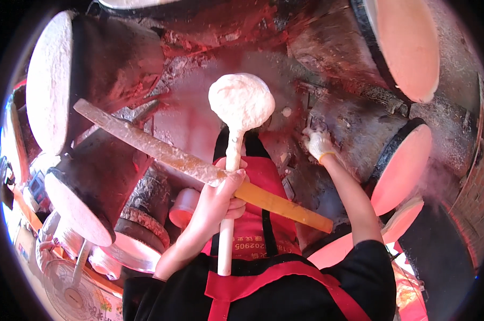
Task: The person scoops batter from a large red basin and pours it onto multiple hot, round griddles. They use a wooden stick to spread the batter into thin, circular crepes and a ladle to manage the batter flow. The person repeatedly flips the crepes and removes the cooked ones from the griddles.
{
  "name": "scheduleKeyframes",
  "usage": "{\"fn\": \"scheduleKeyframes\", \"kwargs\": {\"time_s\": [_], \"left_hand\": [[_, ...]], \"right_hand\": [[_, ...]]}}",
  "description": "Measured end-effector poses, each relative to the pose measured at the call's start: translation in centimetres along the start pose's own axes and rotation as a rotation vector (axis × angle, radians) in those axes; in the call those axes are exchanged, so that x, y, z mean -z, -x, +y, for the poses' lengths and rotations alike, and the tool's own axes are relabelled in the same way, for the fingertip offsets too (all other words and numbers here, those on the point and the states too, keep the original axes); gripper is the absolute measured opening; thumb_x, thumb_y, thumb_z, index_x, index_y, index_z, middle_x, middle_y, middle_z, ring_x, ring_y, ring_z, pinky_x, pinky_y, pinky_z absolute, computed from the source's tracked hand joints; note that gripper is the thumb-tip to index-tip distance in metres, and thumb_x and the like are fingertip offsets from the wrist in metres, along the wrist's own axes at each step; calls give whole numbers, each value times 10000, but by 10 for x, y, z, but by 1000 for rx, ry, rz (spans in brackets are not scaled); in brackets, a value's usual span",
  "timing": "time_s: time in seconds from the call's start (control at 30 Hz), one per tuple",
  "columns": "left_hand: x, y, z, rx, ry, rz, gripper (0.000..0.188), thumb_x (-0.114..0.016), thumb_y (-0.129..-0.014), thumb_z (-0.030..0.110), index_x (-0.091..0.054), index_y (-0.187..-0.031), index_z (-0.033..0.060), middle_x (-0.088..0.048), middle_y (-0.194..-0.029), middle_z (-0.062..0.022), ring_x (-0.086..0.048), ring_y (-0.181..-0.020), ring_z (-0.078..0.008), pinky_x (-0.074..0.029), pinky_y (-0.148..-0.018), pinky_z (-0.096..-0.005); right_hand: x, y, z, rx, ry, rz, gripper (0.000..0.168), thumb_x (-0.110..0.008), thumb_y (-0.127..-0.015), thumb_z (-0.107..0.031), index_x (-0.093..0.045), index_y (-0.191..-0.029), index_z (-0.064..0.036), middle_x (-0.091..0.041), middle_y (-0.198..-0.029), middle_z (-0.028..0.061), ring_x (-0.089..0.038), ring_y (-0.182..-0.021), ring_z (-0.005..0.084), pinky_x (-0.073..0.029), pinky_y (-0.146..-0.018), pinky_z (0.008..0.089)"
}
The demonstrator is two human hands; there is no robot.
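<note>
My bare left hand grips a pale stick and a long flat wooden slat, crossed over each other. A big, lumpy white mass, like dough or thick batter, covers the stick's upper end. White residue coats the slat's left half, while its right half is yellowish. My right hand, in a white knit glove with a yellow cuff, reaches down beside a dark drum-shaped stove. The glove is at the stove's low side; whether its fingers hold anything cannot be made out.
Round griddles with pale layers surround me, including a right one, an upper right one and left ones. A pinkish bucket stands by my left forearm. An electric fan is lower left. Steam drifts at right.
</note>
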State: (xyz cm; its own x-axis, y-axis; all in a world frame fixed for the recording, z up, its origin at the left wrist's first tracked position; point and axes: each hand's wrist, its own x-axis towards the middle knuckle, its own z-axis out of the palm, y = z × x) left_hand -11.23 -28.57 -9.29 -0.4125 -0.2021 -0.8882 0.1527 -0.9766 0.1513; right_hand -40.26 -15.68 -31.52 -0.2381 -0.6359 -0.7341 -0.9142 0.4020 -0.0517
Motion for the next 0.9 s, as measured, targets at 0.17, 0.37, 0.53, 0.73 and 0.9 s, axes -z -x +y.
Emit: {"fn": "scheduleKeyframes", "kwargs": {"time_s": [0.17, 0.37, 0.53, 0.73, 0.9], "left_hand": [[-22, -4, -11, -94, -33, -11, 153, -503, -932, 178, -463, -1050, 88, -465, -741, 14, -265, -414, -13, -200, -345, -156], [-76, 31, 5, -242, -134, -269, 225, -502, -950, 309, -440, -969, 93, -372, -664, 40, -249, -432, -19, -203, -360, -164], [-106, 113, 64, 100, 248, -673, 369, -363, -994, 279, -391, -1213, -16, -378, -700, -19, -307, -427, -33, -258, -296, -167], [-137, 82, 130, 97, 145, -408, 279, -392, -988, 244, -424, -1107, -6, -390, -704, 16, -352, -460, -43, -267, -331, -159], [-125, 58, 107, -786, -827, -4, 153, -384, -989, 305, -438, -1016, 164, -367, -628, 38, -297, -417, -47, -243, -346, -196]], "right_hand": [[129, 116, -75, 623, -1315, -420, 432, -637, -850, -277, -568, -1192, -23, -642, -1076, 125, -620, -933, 192, -472, -868, 315], [184, 206, -106, 572, -881, 514, 534, -587, -853, -117, -390, -1346, -64, -491, -1269, 209, -546, -1125, 293, -467, -890, 357], [207, 204, -16, 169, -1900, 424, 255, -598, -896, -295, -548, -1001, -69, -417, -529, -32, -387, -378, 71, -312, -348, 219], [212, 154, 24, 23, -1683, 579, 143, -608, -885, -178, -590, -959, -58, -435, -571, -46, -376, -423, 52, -302, -378, 214], [233, 104, 27, 47, -1431, 714, 204, -590, -891, -191, -612, -968, -3, -505, -602, -13, -442, -497, 72, -371, -483, 222]]}}
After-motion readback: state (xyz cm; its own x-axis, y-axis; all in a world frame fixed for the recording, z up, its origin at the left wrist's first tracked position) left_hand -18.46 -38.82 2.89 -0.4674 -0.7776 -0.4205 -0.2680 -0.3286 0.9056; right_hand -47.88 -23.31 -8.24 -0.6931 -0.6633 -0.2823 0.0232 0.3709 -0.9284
